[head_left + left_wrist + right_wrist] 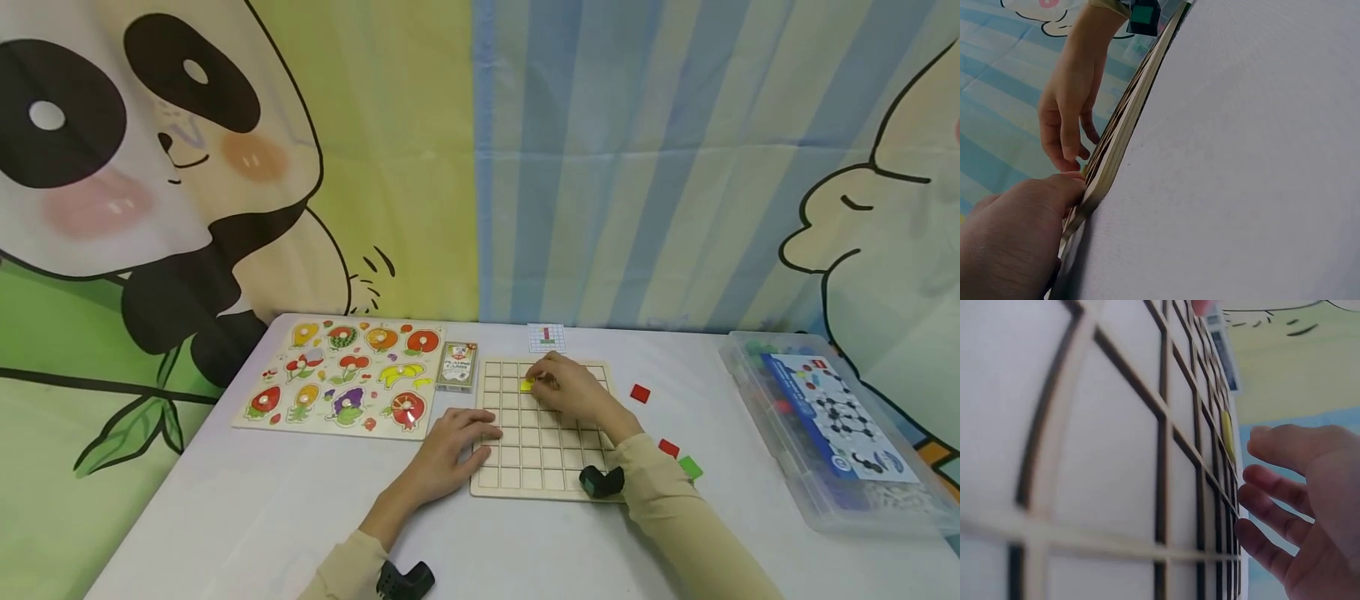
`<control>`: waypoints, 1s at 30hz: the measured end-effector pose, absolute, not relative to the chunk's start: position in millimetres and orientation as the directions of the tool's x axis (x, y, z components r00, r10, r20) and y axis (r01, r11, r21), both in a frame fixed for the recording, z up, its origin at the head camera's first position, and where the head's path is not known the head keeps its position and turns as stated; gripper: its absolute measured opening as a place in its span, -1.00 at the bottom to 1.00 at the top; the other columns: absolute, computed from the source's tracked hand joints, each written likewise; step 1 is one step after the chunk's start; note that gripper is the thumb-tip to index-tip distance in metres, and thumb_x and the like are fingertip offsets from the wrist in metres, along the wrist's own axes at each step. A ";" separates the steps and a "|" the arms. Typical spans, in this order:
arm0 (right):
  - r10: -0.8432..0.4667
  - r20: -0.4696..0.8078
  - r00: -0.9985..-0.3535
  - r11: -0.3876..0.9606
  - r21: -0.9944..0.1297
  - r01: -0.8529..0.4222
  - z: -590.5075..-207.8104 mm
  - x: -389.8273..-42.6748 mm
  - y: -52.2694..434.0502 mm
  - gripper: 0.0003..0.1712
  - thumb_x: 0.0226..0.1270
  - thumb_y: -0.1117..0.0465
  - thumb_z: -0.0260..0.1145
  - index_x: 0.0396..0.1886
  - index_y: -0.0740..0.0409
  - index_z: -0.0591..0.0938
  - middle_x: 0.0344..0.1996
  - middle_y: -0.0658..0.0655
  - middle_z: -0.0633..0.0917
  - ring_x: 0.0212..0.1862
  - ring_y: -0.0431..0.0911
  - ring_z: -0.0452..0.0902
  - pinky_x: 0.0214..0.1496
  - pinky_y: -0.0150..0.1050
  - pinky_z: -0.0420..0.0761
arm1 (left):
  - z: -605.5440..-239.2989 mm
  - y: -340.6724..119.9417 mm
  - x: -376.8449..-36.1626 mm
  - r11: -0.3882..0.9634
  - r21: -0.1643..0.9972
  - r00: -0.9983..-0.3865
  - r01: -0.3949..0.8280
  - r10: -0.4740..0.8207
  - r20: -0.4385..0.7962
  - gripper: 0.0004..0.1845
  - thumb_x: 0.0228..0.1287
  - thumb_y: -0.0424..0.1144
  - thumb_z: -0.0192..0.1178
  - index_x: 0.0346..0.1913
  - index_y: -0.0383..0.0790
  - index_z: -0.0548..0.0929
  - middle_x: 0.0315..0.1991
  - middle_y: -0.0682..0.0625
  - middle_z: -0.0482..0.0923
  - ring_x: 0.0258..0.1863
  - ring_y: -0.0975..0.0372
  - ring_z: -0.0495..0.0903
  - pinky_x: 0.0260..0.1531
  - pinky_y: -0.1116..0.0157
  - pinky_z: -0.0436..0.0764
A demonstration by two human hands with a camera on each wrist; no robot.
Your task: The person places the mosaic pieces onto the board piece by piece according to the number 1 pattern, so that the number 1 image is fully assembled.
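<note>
A wooden grid board (525, 454) lies flat on the white table (247, 508). One yellow tile (527, 385) sits in a cell near its far edge. My right hand (543, 381) hovers just beside that tile with its fingers loosely spread. In the right wrist view the yellow tile (1227, 434) lies in the grid, apart from the fingers (1279, 487), which hold nothing. My left hand (483, 437) rests flat on the board's left edge, fingers straight. From the left wrist, the left hand (1016, 244) presses against the board's rim (1122, 134).
A fruit peg puzzle (341, 379) lies to the left and a small card box (457, 365) stands beside the board. A pattern card (546, 337) lies behind it. Loose red tiles (640, 393) and a green tile (690, 467) lie to the right, with a clear plastic box (825, 425) at the far right.
</note>
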State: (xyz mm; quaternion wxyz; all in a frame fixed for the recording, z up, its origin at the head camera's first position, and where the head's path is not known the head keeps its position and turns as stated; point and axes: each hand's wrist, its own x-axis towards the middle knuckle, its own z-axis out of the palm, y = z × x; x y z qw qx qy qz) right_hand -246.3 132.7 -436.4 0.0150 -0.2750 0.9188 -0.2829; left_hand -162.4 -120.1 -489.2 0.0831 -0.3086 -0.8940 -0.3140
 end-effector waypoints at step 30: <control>-0.229 0.125 -0.965 0.790 -0.555 -0.260 -450.0 -219.4 264.4 -0.73 0.24 0.31 0.28 -0.05 0.22 0.59 -0.12 0.23 0.56 -0.11 0.05 0.47 0.03 0.04 0.45 | -489.3 -119.7 -164.7 0.600 0.530 -0.799 0.599 0.489 0.350 -0.73 0.26 -0.16 0.21 0.02 0.15 0.61 0.20 0.16 0.46 0.19 0.24 0.34 0.11 0.10 0.37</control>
